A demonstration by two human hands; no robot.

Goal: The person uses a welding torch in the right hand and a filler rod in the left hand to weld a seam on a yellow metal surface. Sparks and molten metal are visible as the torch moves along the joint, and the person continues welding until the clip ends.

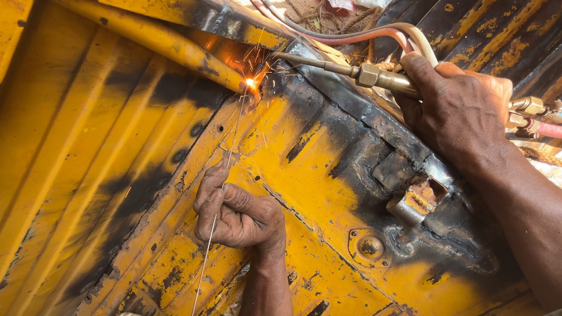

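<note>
Head view looked down on a battered yellow metal panel [88, 146], ribbed and scorched black in patches. My right hand [456, 111] was wrapped tight around the handle of a brass gas torch [374, 76], fingers fully closed on it, knuckles up. The torch's thin nozzle ran leftward from my fist to a bright orange flame point [252, 83], where sparks scattered over the blackened seam. Hoses [363, 35], pinkish and pale, looped away from the back of the torch toward the top of the frame, and brass fittings [527, 108] showed just behind my wrist.

My left hand [237, 213] rested against the panel lower down, fingers curled shut and pinching a thin filler rod [219, 199] between thumb and forefinger. The rod ran up from the bottom edge of the frame, through my grip, and on toward the glowing spot; its tip sat right at the flame. The two hands were well apart, the rod and the nozzle meeting at the seam between them.

Near my right forearm sat a small rusted bracket [418, 202] welded on the panel, with a round bolted plate [369, 247] just below it.
</note>
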